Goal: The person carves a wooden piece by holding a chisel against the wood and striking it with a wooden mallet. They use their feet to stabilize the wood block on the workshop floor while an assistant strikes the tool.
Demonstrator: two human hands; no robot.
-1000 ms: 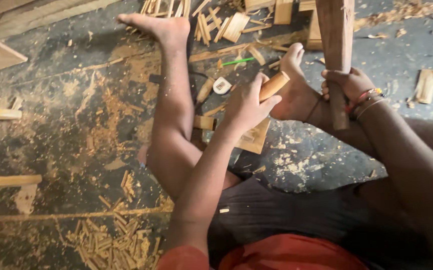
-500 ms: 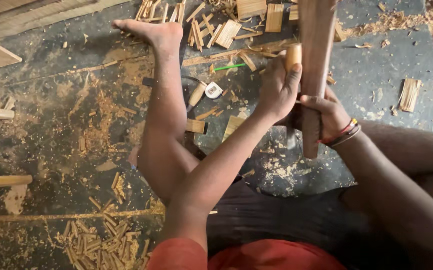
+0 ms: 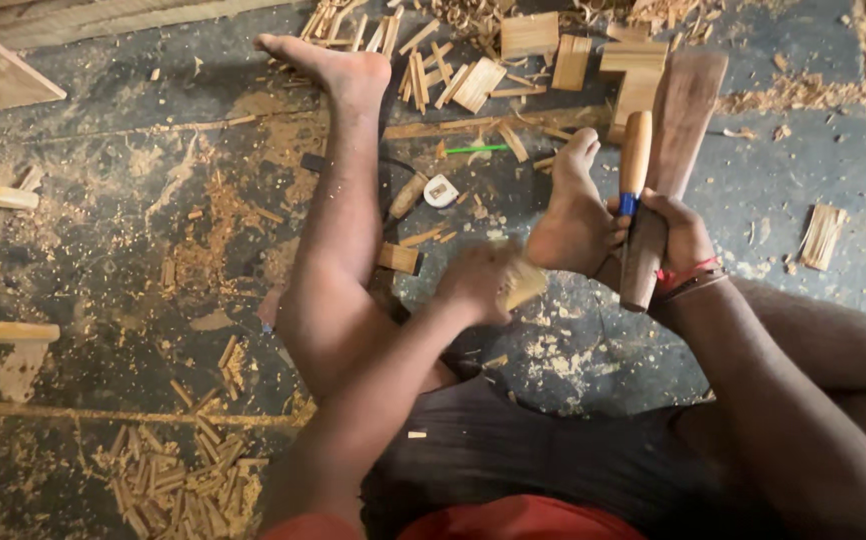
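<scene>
Two hands at work over the floor (image 3: 103,230): right hand (image 3: 678,235) wrapped tight around a dark wooden plank (image 3: 678,130) and a wooden-handled tool (image 3: 635,160) with a blue band, both upright beside the right foot (image 3: 573,215). Left hand (image 3: 478,280) blurred, fingers curled on a pale wood piece (image 3: 523,285), just beside that foot. Wood offcuts (image 3: 528,35) lie along the floor's far edge, splinters (image 3: 168,485) near the left corner

Light: soft, even daylight, fairly bright
Shadows: faint, diffuse
Glare: slight sheen on the dark floor (image 3: 133,230)
Blur: left hand (image 3: 478,283) motion-smeared; the rest sharp
</scene>
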